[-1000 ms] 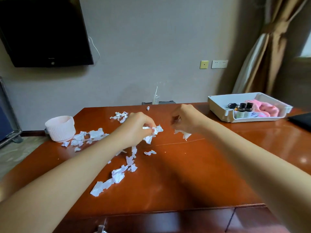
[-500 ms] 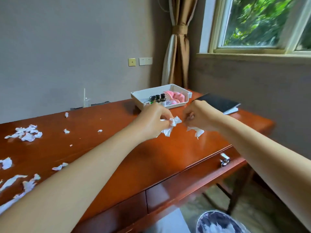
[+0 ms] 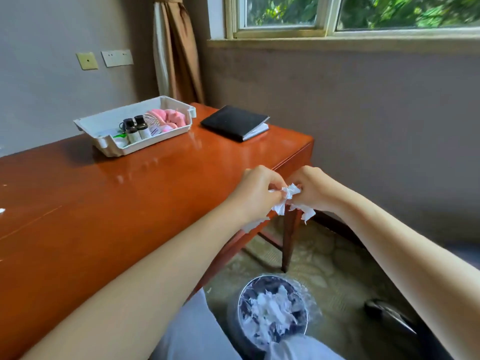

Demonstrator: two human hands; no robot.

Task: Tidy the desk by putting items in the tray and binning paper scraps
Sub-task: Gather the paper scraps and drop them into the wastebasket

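Left hand [image 3: 255,193] and right hand [image 3: 315,189] meet just off the counter's [image 3: 130,203] right end. Each pinches crumpled paper scraps [image 3: 288,193] in curled fingers. Binning looks like the step in hand. The bin [image 3: 308,311] stands on the floor below, nearer, so the hands must next come over it and let go.
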